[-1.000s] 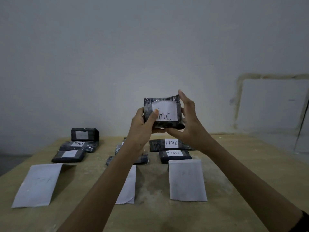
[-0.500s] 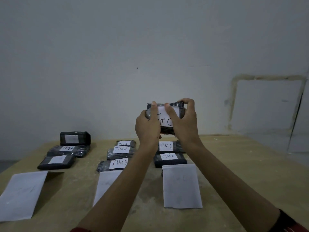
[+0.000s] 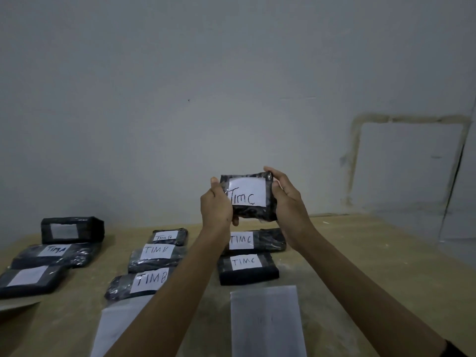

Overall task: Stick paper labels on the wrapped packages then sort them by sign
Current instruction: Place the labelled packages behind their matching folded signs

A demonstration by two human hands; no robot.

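Pretty much on the home stretch, judging by the layout. Holding a wrapped package [image 3: 253, 215] up off the table [image 3: 373, 253] at about 12 o'clock, left grip [image 3: 216, 207] clamped on one short side and right grip [image 3: 288, 202] curled round the other, label [image 3: 247, 191] reading TIM C facing the camera and apparently stuck down flat. Already sorted: three in the TIM A row [image 3: 51, 253] out at 10 o'clock (two labels there too washed out to read), three in the TIM B row [image 3: 154, 256] at 11, two in the TIM C row [image 3: 247, 273] right below the held one. Probably just needs setting down with those two; can't spot any unlabelled package. Worth minding: white sign sheet [image 3: 265, 323] at 6 o'clock of that row, plus the left forearm crossing over the TIM B row. Bare wall [image 3: 231, 99] behind.
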